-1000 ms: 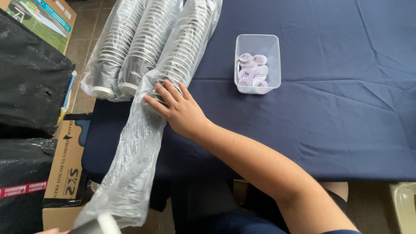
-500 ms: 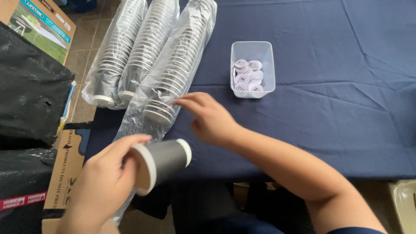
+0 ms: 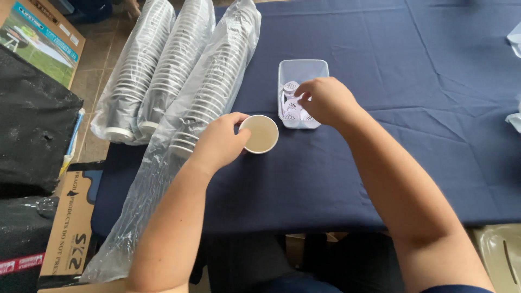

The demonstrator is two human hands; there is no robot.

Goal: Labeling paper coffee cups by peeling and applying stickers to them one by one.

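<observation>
Nearest the camera, low in the frame, two bare forearms were seen reaching up over the dark blue tabletop (image 3: 412,163). Just left of centre, the left hand (image 3: 220,144) was curled around the side of a paper cup (image 3: 260,134), standing upright with its pale inside showing; thumb and fingers were closed on the wall below the rim. The cup was judged light and thin-walled, easily dented, so a loose hold around the upper wall, where the rolled rim stiffens it, was thought best.

A little farther up, right of centre, the right hand (image 3: 325,100) was bent over a clear plastic tub (image 3: 320,68), its fingertips pinched together on one of the small round white stickers (image 3: 291,88) inside. These discs were judged thin, flimsy and likely to cling together, best taken at an edge.

Along the left, plastic sleeves of stacked cups (image 3: 211,92) lay lengthwise, the nearest sleeve open and partly emptied. Cardboard boxes (image 3: 70,222) and a black bag (image 3: 32,135) were seen at the far left.
</observation>
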